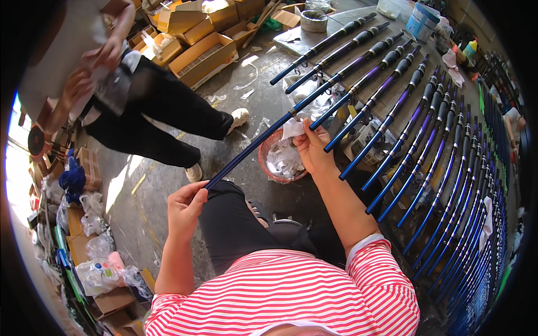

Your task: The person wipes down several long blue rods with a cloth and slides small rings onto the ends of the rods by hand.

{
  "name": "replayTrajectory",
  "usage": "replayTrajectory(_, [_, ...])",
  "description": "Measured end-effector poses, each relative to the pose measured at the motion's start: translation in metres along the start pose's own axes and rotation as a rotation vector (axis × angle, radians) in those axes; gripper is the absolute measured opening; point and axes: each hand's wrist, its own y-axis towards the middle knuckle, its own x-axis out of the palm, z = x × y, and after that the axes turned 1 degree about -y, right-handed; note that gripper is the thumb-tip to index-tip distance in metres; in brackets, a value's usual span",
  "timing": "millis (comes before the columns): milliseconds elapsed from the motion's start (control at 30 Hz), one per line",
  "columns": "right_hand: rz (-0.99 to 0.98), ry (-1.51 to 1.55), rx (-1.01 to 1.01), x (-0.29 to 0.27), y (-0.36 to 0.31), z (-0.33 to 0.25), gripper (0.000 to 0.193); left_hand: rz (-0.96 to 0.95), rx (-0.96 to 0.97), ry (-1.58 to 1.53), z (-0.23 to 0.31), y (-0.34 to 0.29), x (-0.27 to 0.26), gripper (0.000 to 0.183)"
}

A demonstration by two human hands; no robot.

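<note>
A dark blue fishing rod (252,147) slants up from my left hand (188,204) toward the row of rods on the table at the right. The fingers and thumb of that hand are closed round its near end. My right hand (315,148) is closed on a small white wipe (292,129), paper or cloth, just below the rod's silver ring. Whether the wipe touches the rod, I cannot tell. Beside this hand lie several more fishing rods (386,115) with black grips and blue ends, jutting over the table's near edge.
Below the rod stands a red basket (268,169) full of white scraps. The grey table (340,35) carries a blue-and-white bucket (422,22). Cardboard boxes (204,60) lie at the back. Another person (154,95) stands at the left, handling a clear bag. Plastic bags (98,275) clutter the lower left.
</note>
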Motion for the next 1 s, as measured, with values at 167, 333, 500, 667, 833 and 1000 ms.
replayTrajectory(167, [0.047, 0.069, -0.008, -0.012, 0.016, -0.001, 0.007, -0.181, -0.091, -0.278, -0.001, 0.047, 0.051, 0.023])
replayTrajectory(333, [0.071, 0.283, 0.009, -0.026, 0.04, -0.014, 0.005, -0.42, -0.236, -0.588, 0.001, 0.099, 0.113, 0.027])
replayTrajectory(500, [0.187, 0.329, -0.007, -0.037, 0.057, -0.025, 0.004, -0.709, -0.342, -0.952, 0.0, 0.141, 0.162, 0.031])
replayTrajectory(667, [0.197, 0.321, -0.017, -0.045, 0.058, -0.022, 0.004, -0.792, -0.417, -1.141, -0.002, 0.161, 0.194, 0.034])
replayTrajectory(833, [0.156, 0.283, -0.036, -0.059, 0.053, -0.012, 0.003, -0.671, -0.456, -1.08, -0.014, 0.161, 0.19, 0.036])
replayTrajectory(1000, [0.181, -0.198, 0.071, -0.049, 0.021, 0.004, 0.014, -0.374, -0.549, -0.666, -0.078, 0.14, 0.14, 0.035])
